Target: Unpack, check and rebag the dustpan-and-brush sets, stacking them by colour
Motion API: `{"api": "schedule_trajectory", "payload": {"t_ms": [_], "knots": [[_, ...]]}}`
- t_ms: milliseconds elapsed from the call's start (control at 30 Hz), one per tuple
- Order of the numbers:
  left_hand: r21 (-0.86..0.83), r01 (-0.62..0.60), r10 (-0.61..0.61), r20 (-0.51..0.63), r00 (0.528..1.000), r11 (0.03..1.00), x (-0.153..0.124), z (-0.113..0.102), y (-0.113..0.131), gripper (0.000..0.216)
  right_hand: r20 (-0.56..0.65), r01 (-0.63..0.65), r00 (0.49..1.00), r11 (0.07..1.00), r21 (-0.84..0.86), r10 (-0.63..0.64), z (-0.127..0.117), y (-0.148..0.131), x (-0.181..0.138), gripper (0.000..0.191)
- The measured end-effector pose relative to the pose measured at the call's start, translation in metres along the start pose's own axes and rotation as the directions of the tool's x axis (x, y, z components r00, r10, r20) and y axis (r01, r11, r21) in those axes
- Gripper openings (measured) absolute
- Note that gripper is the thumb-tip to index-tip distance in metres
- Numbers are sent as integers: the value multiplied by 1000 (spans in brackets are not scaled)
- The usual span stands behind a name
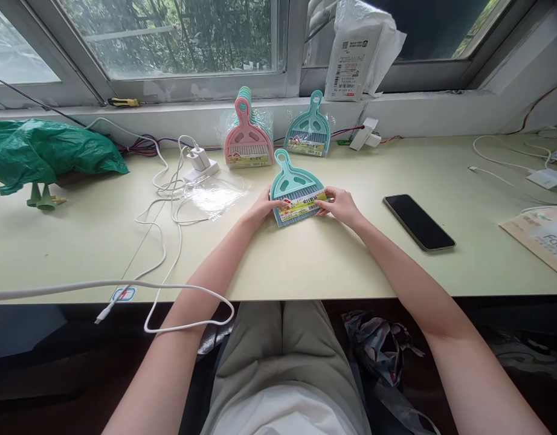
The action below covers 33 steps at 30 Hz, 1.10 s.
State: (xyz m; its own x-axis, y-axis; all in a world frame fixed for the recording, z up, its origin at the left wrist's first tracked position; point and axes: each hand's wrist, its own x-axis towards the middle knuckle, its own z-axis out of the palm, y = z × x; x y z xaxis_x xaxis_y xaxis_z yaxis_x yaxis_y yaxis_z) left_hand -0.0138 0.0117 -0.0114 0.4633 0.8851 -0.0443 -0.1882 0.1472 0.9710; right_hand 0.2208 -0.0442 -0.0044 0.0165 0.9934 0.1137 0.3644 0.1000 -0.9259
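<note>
A small teal dustpan-and-brush set (293, 184) with a colourful paper label lies flat on the pale table (305, 260), handle pointing away from me. My left hand (262, 208) grips its left edge at the label. My right hand (339, 205) pinches its right edge at the label. A crumpled clear plastic sleeve (214, 196) lies just left of my left hand.
A stack of wrapped pink sets (247, 136) and a wrapped teal set (309, 128) lean against the wall. White charger and cables (170, 193) trail left. A black phone (418, 222) lies right, a green bag (43, 151) far left, a white parcel (357, 51) on the sill.
</note>
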Motion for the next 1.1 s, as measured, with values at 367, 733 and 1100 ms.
{"api": "schedule_trajectory", "payload": {"t_ms": [367,733,1100], "knots": [[-135,-135,129,-56,990,982,0,14,-1,70,-88,-69,989,890,450,121,9,2,4,43],[47,-94,92,44,995,994,-3,24,-4,56,41,-198,974,743,639,224,22,-2,0,12],[918,392,451,-323,832,-65,-13,-36,29,32,-37,-178,963,734,656,267,16,4,3,7]]}}
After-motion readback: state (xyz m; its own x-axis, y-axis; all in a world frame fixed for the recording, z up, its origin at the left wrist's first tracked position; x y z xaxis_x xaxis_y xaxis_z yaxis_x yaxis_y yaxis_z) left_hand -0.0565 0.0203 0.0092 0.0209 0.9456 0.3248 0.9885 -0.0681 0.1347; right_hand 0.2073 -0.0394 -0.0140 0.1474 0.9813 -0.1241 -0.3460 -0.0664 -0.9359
